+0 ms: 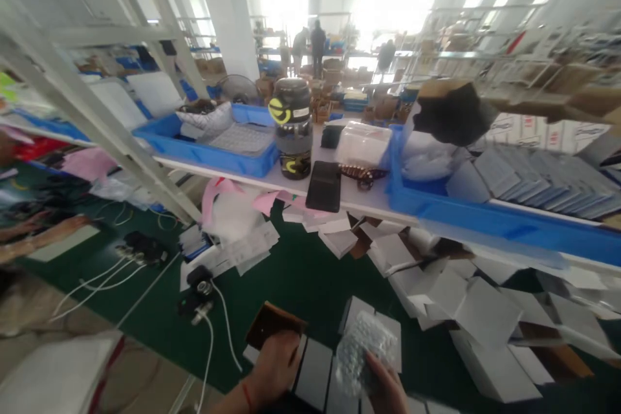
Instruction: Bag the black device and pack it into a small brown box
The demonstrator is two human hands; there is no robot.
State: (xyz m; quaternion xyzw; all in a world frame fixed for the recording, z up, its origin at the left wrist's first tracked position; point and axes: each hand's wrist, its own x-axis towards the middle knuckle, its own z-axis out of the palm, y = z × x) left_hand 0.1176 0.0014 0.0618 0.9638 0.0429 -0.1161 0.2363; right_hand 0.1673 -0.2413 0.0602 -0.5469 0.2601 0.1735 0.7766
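Observation:
At the lower middle, my left hand (275, 362), with a red string at the wrist, is closed at an open box with a brown inner flap (272, 325); what its curled fingers grip is hidden. My right hand (387, 385) holds a clear bubble-wrap bundle (361, 352) by its right side. The bundle is over several white and grey boxes (314, 372) standing side by side on the green table (301, 278). Behind the bundle, a white box (388, 330) has its flaps spread.
Black devices with white cables (196, 301) lie left. Open white boxes (490, 310) crowd the right. A shelf above bears blue trays (208, 155), a dark jar (294, 136) and a black phone-like object (323, 186). Another person's hands (63, 229) are at far left.

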